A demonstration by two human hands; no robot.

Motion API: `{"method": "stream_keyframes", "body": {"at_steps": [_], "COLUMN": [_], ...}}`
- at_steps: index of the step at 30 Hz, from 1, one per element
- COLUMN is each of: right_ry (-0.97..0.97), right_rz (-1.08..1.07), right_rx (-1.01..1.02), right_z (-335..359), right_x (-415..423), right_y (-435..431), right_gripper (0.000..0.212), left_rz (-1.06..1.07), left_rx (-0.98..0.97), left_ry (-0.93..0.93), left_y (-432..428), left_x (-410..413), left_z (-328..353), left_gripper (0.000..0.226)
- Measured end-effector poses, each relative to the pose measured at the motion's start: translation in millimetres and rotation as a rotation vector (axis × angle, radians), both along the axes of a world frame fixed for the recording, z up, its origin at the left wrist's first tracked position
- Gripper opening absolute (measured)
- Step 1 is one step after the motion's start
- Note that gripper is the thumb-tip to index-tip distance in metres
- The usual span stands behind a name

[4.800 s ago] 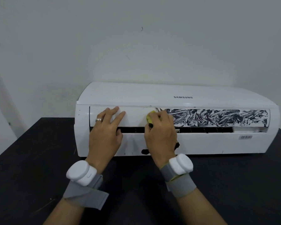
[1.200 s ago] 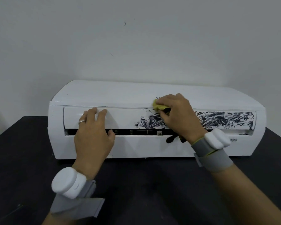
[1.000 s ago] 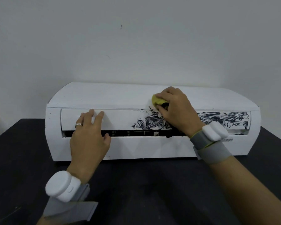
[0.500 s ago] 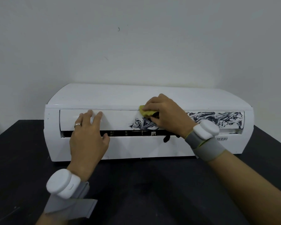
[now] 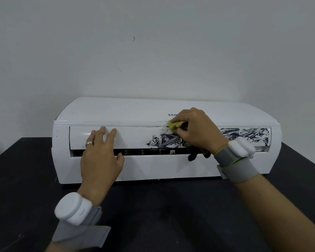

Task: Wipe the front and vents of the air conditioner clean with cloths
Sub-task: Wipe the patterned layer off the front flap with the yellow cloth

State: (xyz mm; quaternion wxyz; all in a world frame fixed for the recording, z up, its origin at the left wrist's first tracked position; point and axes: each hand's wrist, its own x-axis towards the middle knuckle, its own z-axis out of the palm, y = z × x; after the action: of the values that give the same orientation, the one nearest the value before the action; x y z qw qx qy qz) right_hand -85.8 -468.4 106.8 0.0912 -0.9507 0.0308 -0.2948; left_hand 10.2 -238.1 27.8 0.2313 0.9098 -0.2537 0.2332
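A white air conditioner [image 5: 135, 111] lies on a black table. Its front flap [image 5: 135, 137] is white on the left and smeared with black marks [image 5: 164, 141] from the middle to the right end. My right hand [image 5: 196, 130] presses a yellow cloth [image 5: 174, 124] against the top edge of the flap, at the smear's left part. A dark end of the cloth hangs below that hand at the vent slot [image 5: 153, 152]. My left hand [image 5: 100, 153] lies flat on the flap's white left part, fingers spread, holding nothing.
The black table [image 5: 22, 179] reaches toward me on all sides of the unit. A plain white wall [image 5: 153, 51] stands right behind it. Both wrists carry grey straps with white devices [image 5: 71, 211].
Over the last second my right hand has rubbed the cloth left and then back right along the flap's top edge. The smear's left edge has receded since the earliest frame. My left hand has stayed put.
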Motion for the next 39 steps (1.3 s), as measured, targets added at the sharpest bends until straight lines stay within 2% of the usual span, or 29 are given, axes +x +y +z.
{"method": "stream_keyframes", "body": {"at_steps": [6,13,17,19,22,25,27,30,34,39], "right_ry": [0.028,0.001,0.059,0.083,0.081,0.080,0.091,0.072,0.059,0.003], "right_rz": [-0.146,-0.024,0.054,0.055,-0.061,-0.190,-0.201,-0.164,0.000,0.086], "right_rx": [-0.047,-0.051,-0.093,-0.038,0.038,0.027,0.002,-0.067,-0.094,-0.050], "right_z": [-8,-11,-12,-6,6,11,8,1,-9,-6], "right_x": [1,33,52,49,33,19,18,27,46,51], "right_y": [3,50,80,77,54,32,31,46,77,86], "right_gripper": [0.014,0.015,0.018,0.018,0.019,0.019,0.019,0.018,0.019,0.022], "left_rz": [-0.009,-0.014,-0.020,-0.034,-0.041,-0.034,-0.033,-0.030,-0.036,-0.043], "left_rx": [0.002,0.010,0.018,0.011,0.001,-0.002,-0.003,-0.006,0.003,0.008], "left_ry": [-0.006,-0.002,-0.001,-0.003,-0.004,-0.003,0.002,0.002,-0.004,0.001], "left_y": [1,2,5,6,7,5,2,2,5,6], "left_x": [2,1,3,3,4,4,4,4,4,4], "left_z": [-3,-3,-2,-2,-3,-5,-5,-5,-5,-4], "left_gripper": [0.067,0.069,0.069,0.069,0.068,0.068,0.069,0.070,0.070,0.070]}}
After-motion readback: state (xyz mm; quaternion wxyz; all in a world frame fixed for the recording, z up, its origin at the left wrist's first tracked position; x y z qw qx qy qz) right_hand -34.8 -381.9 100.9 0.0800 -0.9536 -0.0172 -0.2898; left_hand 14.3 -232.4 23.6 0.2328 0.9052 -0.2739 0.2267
